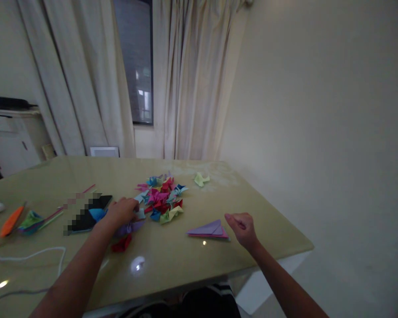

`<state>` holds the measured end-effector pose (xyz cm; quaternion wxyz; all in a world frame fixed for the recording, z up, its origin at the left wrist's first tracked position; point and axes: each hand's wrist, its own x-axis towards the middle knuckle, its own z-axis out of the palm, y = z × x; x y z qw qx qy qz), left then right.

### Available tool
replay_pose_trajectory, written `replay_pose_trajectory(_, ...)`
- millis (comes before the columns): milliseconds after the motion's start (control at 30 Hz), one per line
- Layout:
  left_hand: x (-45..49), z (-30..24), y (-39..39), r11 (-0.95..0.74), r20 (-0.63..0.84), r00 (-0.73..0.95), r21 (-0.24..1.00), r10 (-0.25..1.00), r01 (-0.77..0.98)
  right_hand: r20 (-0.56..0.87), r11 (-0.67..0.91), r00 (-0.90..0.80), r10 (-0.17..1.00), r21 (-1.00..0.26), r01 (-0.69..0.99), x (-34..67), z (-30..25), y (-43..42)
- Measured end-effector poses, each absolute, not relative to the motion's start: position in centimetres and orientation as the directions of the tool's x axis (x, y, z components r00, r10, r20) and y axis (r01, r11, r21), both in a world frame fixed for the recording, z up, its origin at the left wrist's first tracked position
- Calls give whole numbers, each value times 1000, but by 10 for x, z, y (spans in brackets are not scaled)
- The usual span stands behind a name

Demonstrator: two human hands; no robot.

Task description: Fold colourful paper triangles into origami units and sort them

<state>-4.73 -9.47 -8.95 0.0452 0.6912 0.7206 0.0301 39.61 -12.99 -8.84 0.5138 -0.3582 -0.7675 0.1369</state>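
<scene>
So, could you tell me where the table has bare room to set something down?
Bare: the near table edge between the red piece and the purple folded paper, and the far strip behind the origami pile. Crowded: around the left hand and leftward.

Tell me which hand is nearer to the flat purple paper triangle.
Right. The right hand is just right of the purple triangle; the left hand is farther left, by the colourful paper pile.
</scene>
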Motion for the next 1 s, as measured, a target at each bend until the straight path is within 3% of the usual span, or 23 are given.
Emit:
replay_pose_trajectory(133,-42,-88,-94,28,-8,-27,112,1000,993,691,717,-232,685,-584,380,388,-102,-145)
replay_pose_trajectory(333,-33,-78,-95,-6,64,-1,107,998,994,761,749,-119,638,-577,326,387,-100,-157)
replay_pose_trajectory(433,-29,-74,-89,11,246,-66,219,967,976,768,763,-129,627,-573,300,382,-103,-158)
replay_pose_trajectory(500,-25,-69,-83,32,361,-178,376,916,926,758,762,-155,634,-577,294,376,-105,-157)
replay_pose_trajectory(567,-19,-62,-79,-48,423,-261,594,868,803,746,758,-178,642,-584,288,369,-107,-155)
replay_pose_trajectory(667,0,-49,-81,-336,462,-245,843,852,421,714,751,-236,659,-609,256,354,-102,-149)
replay_pose_trajectory(733,18,-39,-89,-424,454,-179,887,873,180,668,727,-289,686,-648,226,338,-91,-143)
replay_pose_trajectory(867,65,-25,-110,-389,383,-68,911,921,-138,577,657,-337,744,-725,209,296,-56,-123)
replay_pose_trajectory(1000,101,-21,-120,-316,332,8,903,943,-291,541,634,-386,747,-755,170,266,-30,-103)
